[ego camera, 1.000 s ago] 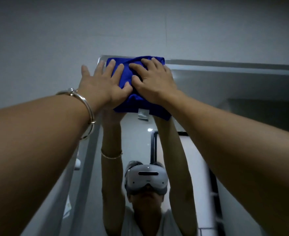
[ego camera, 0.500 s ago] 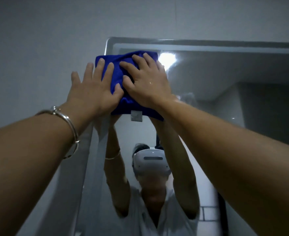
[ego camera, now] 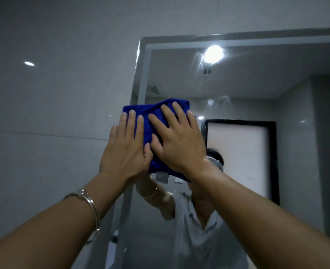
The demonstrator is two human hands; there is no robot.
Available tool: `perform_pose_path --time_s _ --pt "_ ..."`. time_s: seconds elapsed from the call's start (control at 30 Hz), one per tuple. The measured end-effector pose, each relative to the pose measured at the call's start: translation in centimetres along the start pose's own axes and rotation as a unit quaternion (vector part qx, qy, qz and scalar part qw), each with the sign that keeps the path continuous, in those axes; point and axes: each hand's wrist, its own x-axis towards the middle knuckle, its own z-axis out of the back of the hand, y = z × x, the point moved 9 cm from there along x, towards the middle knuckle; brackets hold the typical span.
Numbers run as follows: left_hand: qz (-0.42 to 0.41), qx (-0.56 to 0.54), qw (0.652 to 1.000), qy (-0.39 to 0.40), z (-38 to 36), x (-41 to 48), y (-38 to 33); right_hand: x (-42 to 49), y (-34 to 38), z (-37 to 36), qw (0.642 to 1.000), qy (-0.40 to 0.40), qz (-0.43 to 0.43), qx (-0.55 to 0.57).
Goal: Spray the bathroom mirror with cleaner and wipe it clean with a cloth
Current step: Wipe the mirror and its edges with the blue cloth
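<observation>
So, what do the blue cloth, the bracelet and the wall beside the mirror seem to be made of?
Blue cloth: soft fabric, perhaps microfibre, matte. It creases where it is pressed and bears a sewn label.
Bracelet: metal, silver-toned, polished. It glints.
Wall: likely glazed tile, glossy. It reflects a light spot and shows a joint line.

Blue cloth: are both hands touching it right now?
Touching. The head view shows the left hand and right hand laid flat on the blue cloth, fingers straight, pressing it against the mirror.
</observation>
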Motion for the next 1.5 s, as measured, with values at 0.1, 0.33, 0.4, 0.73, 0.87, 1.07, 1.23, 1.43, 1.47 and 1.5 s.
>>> perform_pose_path --time_s 0.1,0.33,0.4,0.73,0.87,1.07,1.23,1.43,1.47,1.5 --pt "-0.013 -0.016 1.000 -0.003 1.1 1.1 -2.7 0.0 -2.2 0.9 0.999 0.025 0.018 -0.020" --pt "-0.054 -0.093 0.993 -0.051 4.0 6.6 -13.6 -0.9 -13.6 5.5 0.995 0.043 -0.043 -0.074" --pt "-0.072 -0.094 0.991 -0.061 4.8 7.5 -16.7 -1.8 -16.5 6.9 0.995 0.030 -0.065 -0.072" --pt "-0.161 -0.031 0.983 -0.083 8.5 14.2 -23.4 -0.8 -24.8 10.6 0.983 -0.013 -0.178 -0.051" --pt "-0.131 -0.026 0.986 -0.097 9.4 17.2 -19.8 3.8 -24.0 10.0 0.977 -0.013 -0.209 -0.037" --pt "-0.040 -0.009 0.993 -0.112 8.3 18.8 -8.1 12.1 -16.3 6.4 0.988 -0.009 -0.151 -0.027" --pt "0.015 0.031 0.995 -0.098 5.5 16.1 0.6 13.5 -7.9 2.7 0.998 0.002 -0.065 -0.022" --pt "0.024 0.049 0.997 -0.055 5.8 15.9 0.3 13.1 -8.2 3.0 0.999 0.029 -0.033 -0.011" --pt "0.020 0.047 0.997 -0.054 6.3 16.3 -0.6 13.0 -9.1 3.5 0.999 0.030 -0.040 -0.012" --pt "0.010 0.047 0.997 -0.056 6.9 16.9 -2.0 12.8 -10.4 4.0 0.998 0.028 -0.055 -0.014"
